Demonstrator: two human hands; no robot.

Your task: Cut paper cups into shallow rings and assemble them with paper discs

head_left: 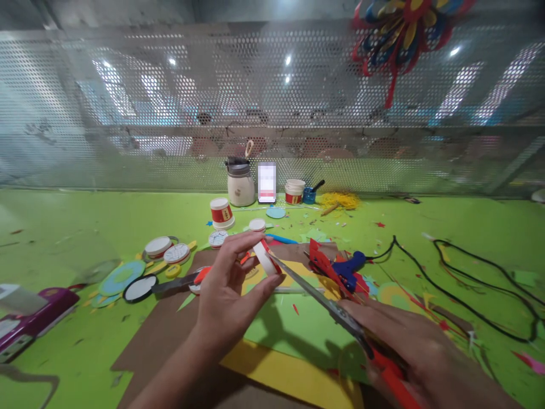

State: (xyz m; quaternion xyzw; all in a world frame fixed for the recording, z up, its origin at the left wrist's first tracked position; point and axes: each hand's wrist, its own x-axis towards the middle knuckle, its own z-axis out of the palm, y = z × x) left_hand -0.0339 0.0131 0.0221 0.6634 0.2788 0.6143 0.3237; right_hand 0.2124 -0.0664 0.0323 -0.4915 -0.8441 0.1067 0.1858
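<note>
Between the thumb and fingers of my left hand (227, 292) is a white round lid (265, 260) with a red edge, tilted on its side. My right hand (411, 335) grips scissors (317, 294) with red handles. Their blade tips touch or nearly touch the lid's red edge; whether the blades are parted I cannot tell. Below both hands lie light green paper (289, 326), a yellow strip (293, 372) and brown cardboard (157, 335). A blue glue gun (351, 266) rests beyond my right hand, next to red scraps (326, 261).
Left of my hands lie several round lids (176, 254), a light blue paper ring (121, 277) and a purple power strip (42, 315). A white jar (240, 186), a phone (267, 183) and a red-and-white tub (294, 192) stand along the perforated screen (170, 119). A black cord (426, 309) loops at right.
</note>
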